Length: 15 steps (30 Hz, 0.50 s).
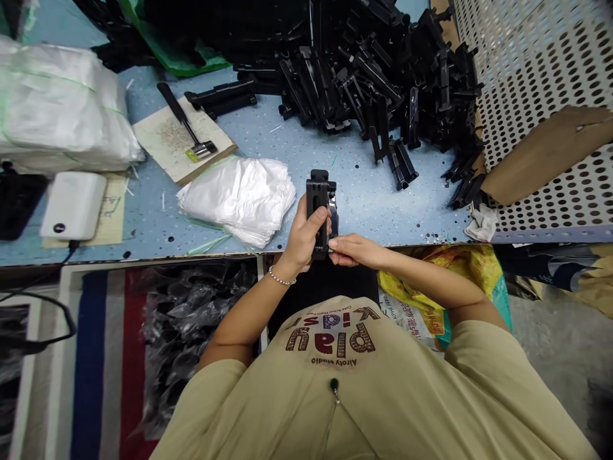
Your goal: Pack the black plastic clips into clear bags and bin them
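At the table's front edge, my left hand (304,233) is wrapped round a long black plastic part (317,191), its thumb across the front. The part stands roughly upright in view, with a shiny piece along its right side. My right hand (352,250) pinches at the lower right of the part, fingers pressed together; whatever lies between the fingertips is too small to tell. Just left of my hands lies a stack of thin white bags (244,198).
A heap of similar black parts (354,83) covers the back right, beside a perforated metal panel (541,83). A hammer (179,115) rests on a wooden board (165,144). Further left are a wrapped white bundle (62,105) and a white power bank (74,206) with a cable.
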Motion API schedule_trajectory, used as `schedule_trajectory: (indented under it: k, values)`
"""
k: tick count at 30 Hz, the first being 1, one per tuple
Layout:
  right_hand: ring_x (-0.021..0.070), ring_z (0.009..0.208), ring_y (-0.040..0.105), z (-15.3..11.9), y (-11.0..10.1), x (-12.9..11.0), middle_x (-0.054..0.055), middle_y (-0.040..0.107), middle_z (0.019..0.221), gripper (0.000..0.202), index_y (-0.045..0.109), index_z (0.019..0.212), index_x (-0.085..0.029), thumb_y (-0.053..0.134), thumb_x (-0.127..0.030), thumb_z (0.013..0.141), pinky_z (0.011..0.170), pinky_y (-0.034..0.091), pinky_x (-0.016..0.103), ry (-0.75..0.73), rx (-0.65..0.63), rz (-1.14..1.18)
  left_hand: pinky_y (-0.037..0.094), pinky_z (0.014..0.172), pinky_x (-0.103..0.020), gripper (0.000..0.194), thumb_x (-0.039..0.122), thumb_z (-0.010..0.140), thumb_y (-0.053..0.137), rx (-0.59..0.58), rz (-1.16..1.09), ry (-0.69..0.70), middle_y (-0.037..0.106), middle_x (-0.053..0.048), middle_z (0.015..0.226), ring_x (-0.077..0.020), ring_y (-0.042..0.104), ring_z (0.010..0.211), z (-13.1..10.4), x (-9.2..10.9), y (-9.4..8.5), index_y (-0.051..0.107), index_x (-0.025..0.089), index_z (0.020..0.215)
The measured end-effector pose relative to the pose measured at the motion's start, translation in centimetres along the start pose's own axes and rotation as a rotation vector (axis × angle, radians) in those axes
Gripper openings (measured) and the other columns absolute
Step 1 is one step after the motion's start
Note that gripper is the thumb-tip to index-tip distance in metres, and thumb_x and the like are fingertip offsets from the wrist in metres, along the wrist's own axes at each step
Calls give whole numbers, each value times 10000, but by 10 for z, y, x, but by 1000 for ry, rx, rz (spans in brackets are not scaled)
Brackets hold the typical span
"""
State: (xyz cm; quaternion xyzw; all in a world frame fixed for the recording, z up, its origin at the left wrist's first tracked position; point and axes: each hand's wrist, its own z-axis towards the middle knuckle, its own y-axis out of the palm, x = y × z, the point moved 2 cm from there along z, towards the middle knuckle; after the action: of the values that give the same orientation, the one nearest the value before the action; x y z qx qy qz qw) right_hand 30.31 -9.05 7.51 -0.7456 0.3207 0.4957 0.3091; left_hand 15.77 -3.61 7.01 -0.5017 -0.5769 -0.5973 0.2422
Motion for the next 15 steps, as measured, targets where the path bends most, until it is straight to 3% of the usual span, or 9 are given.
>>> schedule_trajectory:
  k: [2,4,7,10,13,15]
  values:
    - [169,662,519,-1,-12,-10,27,571,754,641,583,926,-196,300,-757,1053,601,445,308,-165,110,-359,486,555,-246,481,638,835,803,-25,-88,-116,621,4,836,-94,547,606,2,-1,-1,603,221,969]
    - [202,773,558,-2,-19,-18,74,633,868,582,601,968,-196,326,-695,1081,676,477,342,-362,198,-751,461,513,-228,505,644,809,825,-40,-147,-224,614,7,792,-88,547,589,4,-3,-1,607,205,927]
    - [202,757,547,-1,-16,-18,61,629,823,473,588,893,-211,328,-521,1137,673,471,343,-593,156,-1087,438,476,-208,510,630,782,856,-43,-168,-293,615,6,777,-80,545,572,1,-4,2,622,192,897]
    - [180,691,532,-2,-5,-8,36,594,740,497,551,821,-211,284,-469,1153,637,452,322,-650,188,-1064,453,486,-205,504,625,784,855,-9,-176,-220,631,2,816,-72,544,577,-7,-2,6,629,190,902]
    - [142,622,512,-2,3,0,11,579,706,568,546,834,-199,179,-480,1165,604,427,283,-543,183,-863,481,517,-217,512,618,780,862,25,-204,-144,642,5,861,-70,552,587,-12,1,5,611,199,934]
    - [139,623,513,-1,-1,-2,12,593,725,606,559,856,-196,147,-521,1158,607,414,280,-510,137,-828,482,519,-219,515,607,776,870,19,-207,-166,635,12,835,-72,556,580,-12,3,0,602,197,936]
